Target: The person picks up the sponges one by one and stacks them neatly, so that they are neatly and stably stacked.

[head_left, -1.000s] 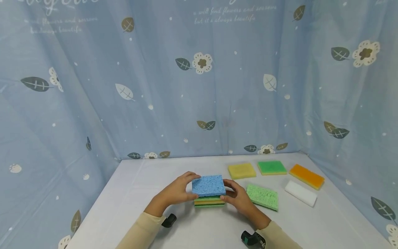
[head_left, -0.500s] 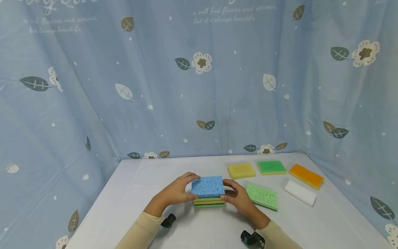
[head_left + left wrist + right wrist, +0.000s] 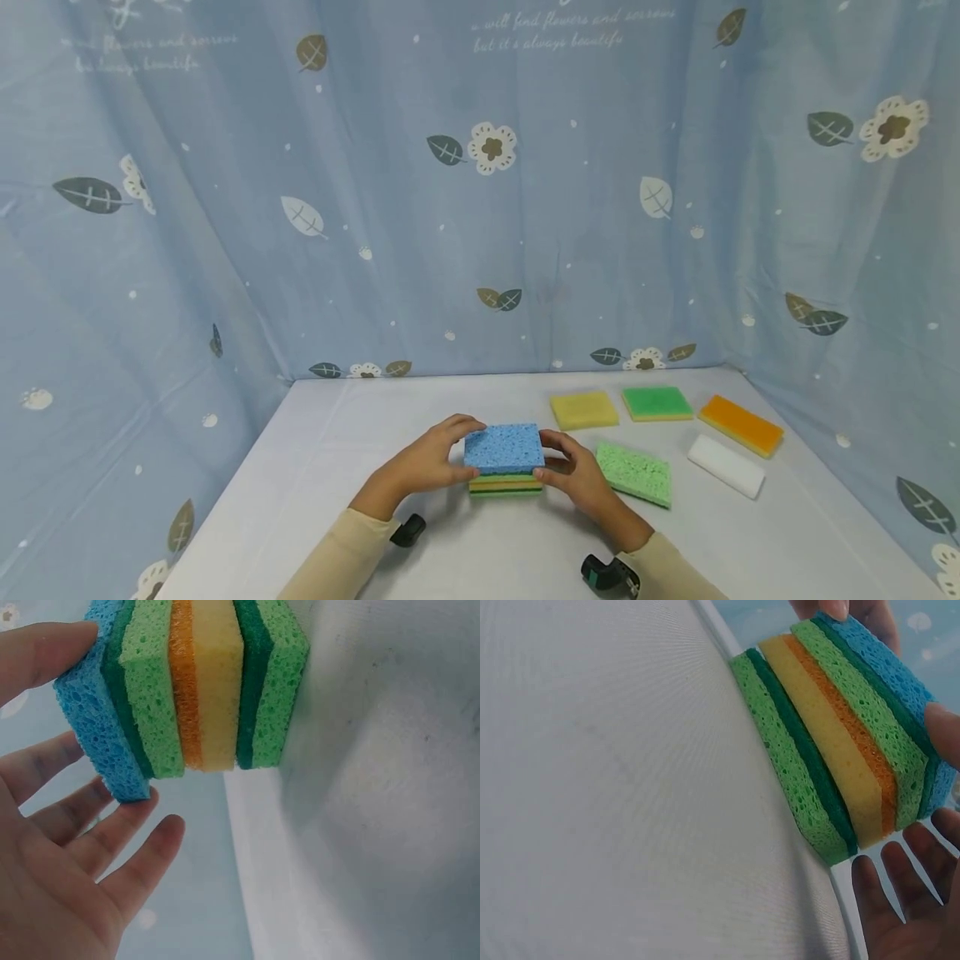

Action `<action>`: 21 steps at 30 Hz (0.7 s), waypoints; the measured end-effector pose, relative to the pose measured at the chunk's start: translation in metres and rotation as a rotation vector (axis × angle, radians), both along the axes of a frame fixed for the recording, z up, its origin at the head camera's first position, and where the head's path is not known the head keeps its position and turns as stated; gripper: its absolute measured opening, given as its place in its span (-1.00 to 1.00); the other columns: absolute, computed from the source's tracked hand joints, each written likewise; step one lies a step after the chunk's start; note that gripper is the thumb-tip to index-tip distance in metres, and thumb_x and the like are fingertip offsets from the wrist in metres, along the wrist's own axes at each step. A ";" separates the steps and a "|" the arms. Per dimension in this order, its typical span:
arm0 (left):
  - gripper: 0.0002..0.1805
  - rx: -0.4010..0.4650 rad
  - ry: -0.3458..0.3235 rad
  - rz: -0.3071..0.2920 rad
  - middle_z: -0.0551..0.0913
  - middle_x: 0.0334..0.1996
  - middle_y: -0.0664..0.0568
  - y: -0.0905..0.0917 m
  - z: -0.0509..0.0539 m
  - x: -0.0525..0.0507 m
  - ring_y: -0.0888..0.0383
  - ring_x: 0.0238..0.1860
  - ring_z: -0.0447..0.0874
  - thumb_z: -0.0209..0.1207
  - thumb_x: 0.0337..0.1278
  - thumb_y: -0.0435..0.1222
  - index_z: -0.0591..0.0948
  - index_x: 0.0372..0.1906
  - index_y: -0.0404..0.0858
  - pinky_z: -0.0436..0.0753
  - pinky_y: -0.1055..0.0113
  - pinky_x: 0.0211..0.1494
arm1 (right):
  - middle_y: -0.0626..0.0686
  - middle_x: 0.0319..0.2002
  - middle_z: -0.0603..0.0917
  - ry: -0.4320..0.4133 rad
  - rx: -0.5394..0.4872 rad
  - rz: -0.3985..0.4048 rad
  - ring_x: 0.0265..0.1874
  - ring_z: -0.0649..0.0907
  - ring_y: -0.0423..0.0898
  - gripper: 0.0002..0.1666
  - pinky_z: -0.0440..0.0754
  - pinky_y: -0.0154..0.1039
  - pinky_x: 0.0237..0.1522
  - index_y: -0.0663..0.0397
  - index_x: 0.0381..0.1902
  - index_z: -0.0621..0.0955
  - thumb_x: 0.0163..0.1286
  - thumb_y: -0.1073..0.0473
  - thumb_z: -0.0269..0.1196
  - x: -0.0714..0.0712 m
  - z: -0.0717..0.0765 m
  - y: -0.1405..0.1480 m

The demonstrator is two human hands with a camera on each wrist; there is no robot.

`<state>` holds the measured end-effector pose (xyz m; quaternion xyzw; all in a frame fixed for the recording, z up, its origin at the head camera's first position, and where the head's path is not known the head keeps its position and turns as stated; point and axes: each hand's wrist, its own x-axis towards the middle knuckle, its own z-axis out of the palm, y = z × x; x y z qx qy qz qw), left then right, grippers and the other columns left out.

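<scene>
A blue sponge (image 3: 503,448) lies on top of a stack of sponges in the middle of the white table. My left hand (image 3: 426,458) holds its left side, the thumb at the near edge and fingers toward the back. From the right, my right hand (image 3: 576,473) grips the same sponge. Under it, in the left wrist view, come a light green sponge (image 3: 156,697) with a dark green scouring layer, a yellow sponge (image 3: 217,697) with an orange layer, and a bottom light green sponge (image 3: 281,690) with a dark green layer. The blue one's underside is hidden.
To the right lie a loose light green sponge (image 3: 634,475), a yellow sponge (image 3: 584,411), a green-topped sponge (image 3: 657,403), an orange-topped sponge (image 3: 741,425) and a white block (image 3: 726,466). A patterned blue curtain (image 3: 390,250) surrounds the table's back and sides.
Both hands stay around the blue sponge with almost no movement. The whole head view shifts slightly; the loose sponges keep their places.
</scene>
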<state>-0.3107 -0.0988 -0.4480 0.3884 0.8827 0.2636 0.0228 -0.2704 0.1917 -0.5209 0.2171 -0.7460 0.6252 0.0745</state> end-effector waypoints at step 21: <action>0.08 0.170 -0.230 0.057 0.27 0.39 -0.08 0.001 -0.004 -0.001 -0.08 0.25 0.39 0.46 -0.09 0.04 0.12 0.52 -0.04 0.47 -0.05 0.17 | 0.41 0.30 0.32 0.040 0.002 0.041 0.23 0.35 0.42 -0.19 0.40 0.26 0.13 0.46 0.35 0.28 0.21 0.41 0.38 0.018 0.034 -0.006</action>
